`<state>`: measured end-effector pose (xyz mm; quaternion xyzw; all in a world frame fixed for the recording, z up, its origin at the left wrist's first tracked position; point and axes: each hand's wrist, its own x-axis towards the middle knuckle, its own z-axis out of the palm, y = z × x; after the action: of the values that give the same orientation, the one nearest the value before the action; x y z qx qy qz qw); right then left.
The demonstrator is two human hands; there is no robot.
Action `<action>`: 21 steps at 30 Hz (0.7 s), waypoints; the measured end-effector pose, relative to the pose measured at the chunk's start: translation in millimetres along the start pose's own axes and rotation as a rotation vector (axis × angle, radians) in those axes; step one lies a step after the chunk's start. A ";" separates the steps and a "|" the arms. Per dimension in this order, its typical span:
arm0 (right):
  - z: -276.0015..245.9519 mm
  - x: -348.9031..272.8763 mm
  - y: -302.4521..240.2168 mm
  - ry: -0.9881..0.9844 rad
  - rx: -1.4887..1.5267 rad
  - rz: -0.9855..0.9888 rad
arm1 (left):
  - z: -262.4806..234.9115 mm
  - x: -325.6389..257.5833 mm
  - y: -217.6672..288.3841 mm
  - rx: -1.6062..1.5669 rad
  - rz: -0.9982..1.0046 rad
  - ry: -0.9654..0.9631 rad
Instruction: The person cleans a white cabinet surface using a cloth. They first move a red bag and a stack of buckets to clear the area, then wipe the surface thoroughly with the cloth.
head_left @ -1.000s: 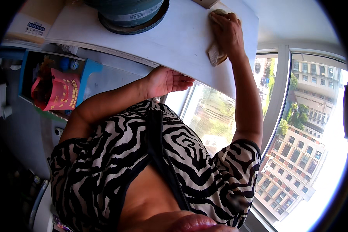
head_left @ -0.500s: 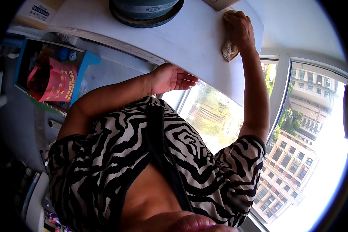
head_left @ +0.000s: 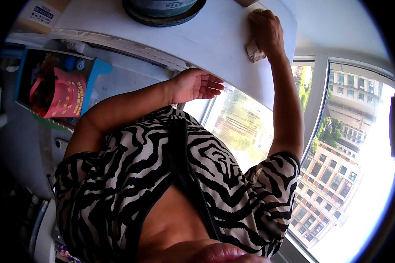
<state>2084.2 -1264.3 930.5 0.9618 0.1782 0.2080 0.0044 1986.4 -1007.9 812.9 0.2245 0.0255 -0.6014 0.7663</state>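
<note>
My right hand (head_left: 268,36) is closed on a crumpled beige cloth (head_left: 254,52) and presses it against the white countertop (head_left: 206,50), close to its right end. Part of the cloth bulges out under the wrist. At the near edge of the countertop, my left hand (head_left: 197,86) is held palm up with its fingers stretched out and holds nothing. A dark green plant pot (head_left: 160,8) stands in a dark saucer (head_left: 171,22) on the countertop, cut off by the top of the view.
A cardboard box (head_left: 41,15) sits at the far left of the countertop. Below it, a blue-edged bin (head_left: 96,72) holds a red bag (head_left: 66,94) and small items. Windows (head_left: 327,131) line the right side. Another box's corner (head_left: 246,2) shows beyond my right hand.
My right hand and the cloth have shifted slightly left and away from me along the countertop. The cloth's hanging part is bunched up more. My left hand stays almost where it was.
</note>
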 end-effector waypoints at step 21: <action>-7.4 -54.5 -13.9 0.094 0.355 0.283 | 9.6 -11.6 16.4 0.003 -0.001 -0.124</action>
<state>2030.2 -1270.6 914.4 0.9521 0.0752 0.2166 -0.2023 1996.2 -998.0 830.2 0.1880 -0.0228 -0.6145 0.7658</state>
